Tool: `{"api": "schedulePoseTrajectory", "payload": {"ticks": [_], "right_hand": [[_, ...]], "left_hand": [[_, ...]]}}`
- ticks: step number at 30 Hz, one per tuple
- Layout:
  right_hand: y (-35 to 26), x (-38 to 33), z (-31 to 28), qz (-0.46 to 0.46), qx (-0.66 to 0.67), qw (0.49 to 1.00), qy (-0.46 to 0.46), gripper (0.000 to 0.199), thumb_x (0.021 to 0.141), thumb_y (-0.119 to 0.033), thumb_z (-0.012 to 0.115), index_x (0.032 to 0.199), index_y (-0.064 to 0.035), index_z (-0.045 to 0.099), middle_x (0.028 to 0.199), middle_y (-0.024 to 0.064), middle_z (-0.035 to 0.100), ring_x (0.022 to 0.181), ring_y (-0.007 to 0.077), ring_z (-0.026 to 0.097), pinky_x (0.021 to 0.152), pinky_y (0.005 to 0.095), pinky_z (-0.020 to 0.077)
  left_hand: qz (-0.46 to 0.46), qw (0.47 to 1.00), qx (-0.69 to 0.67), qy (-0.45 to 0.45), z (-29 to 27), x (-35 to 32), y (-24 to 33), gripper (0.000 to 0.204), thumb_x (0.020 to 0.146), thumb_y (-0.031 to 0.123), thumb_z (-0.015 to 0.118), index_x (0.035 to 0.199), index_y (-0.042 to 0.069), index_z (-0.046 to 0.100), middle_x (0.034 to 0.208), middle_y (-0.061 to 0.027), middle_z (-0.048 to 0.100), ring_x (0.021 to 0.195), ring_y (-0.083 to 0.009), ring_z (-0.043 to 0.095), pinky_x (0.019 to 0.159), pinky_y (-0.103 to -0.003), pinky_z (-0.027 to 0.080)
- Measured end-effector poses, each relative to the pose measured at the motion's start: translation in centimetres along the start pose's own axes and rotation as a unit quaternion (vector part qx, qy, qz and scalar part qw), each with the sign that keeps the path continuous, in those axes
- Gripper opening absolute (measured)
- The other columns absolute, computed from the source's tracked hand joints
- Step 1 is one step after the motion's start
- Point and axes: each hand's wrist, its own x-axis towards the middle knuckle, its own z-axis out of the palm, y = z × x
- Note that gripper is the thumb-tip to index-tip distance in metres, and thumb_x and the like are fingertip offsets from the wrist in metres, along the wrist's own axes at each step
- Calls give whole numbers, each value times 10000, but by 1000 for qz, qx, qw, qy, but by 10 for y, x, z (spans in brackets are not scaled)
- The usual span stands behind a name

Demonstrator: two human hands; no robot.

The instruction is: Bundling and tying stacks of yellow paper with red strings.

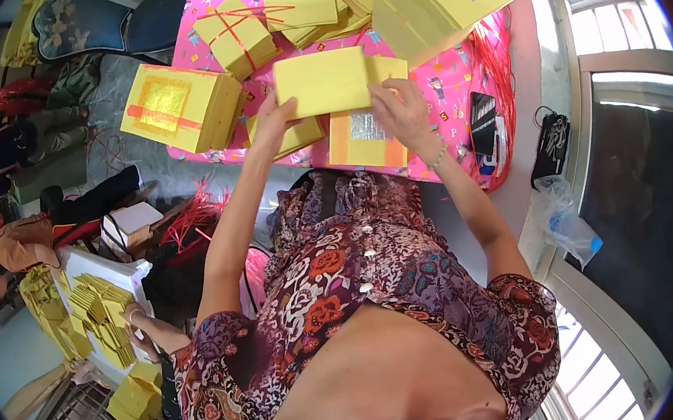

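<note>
A flat yellow paper stack is held level over the table, one end in each hand. My left hand pinches its left end, thumb on top. At the right end, my right hand grips it with bent fingers; a bracelet circles that wrist. Beneath them lies a yellow stack with a silver foil square and orange band, partly covered. Another yellow stack sits below my left hand. To the left stands a thick yellow block with a gold foil square.
Red-tied yellow bundles and a large foil-faced block crowd the back of the pink tablecloth. Red strips hang at its right edge beside a phone. At left, other people work by a white table with yellow paper.
</note>
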Motion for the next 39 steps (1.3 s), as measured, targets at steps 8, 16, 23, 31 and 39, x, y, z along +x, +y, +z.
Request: {"api": "schedulePoseTrajectory", "payload": {"ticks": [8, 16, 23, 31, 39], "right_hand": [[-13, -45, 5, 116, 69, 990, -50, 292, 806, -14, 681, 1088, -82, 649, 946, 101, 590, 851, 290, 585, 704, 390, 505], [-14, -65, 11, 121, 67, 986, -96, 267, 810, -12, 664, 1067, -80, 640, 953, 94, 586, 867, 281, 583, 706, 380, 502], [-15, -64, -4, 117, 95, 976, -157, 322, 786, -144, 737, 1083, -85, 626, 998, 99, 566, 928, 288, 574, 762, 395, 494], [-20, -74, -14, 73, 87, 959, -259, 417, 738, -299, 793, 1042, -94, 594, 999, 87, 539, 949, 285, 547, 800, 388, 477], [-9, -64, -24, 58, 166, 948, -266, 214, 790, -229, 754, 881, -59, 663, 903, 72, 617, 848, 268, 608, 708, 376, 499]], "left_hand": [[4, 986, -115, 117, -92, -39, -82, 367, 940, 84, 583, 1298, 42, 513, 1175, -75, 642, 1022, -206, 640, 876, -381, 526], [-1, 968, 148, 204, -107, -21, -120, 333, 886, 149, 638, 1162, -28, 575, 1111, -158, 671, 1003, -280, 653, 874, -372, 508], [23, 756, 599, 263, -94, -19, -111, 515, 756, 302, 715, 1108, -40, 556, 1026, -281, 625, 970, -441, 603, 857, -493, 494], [155, 740, 607, 243, -68, -36, -58, 439, 775, 128, 689, 1162, 4, 523, 1111, -256, 571, 1030, -420, 559, 850, -507, 465], [245, 885, 396, -26, -3, -45, -18, 263, 798, 125, 713, 1032, 49, 620, 950, -115, 621, 870, -279, 616, 730, -378, 517]]}}
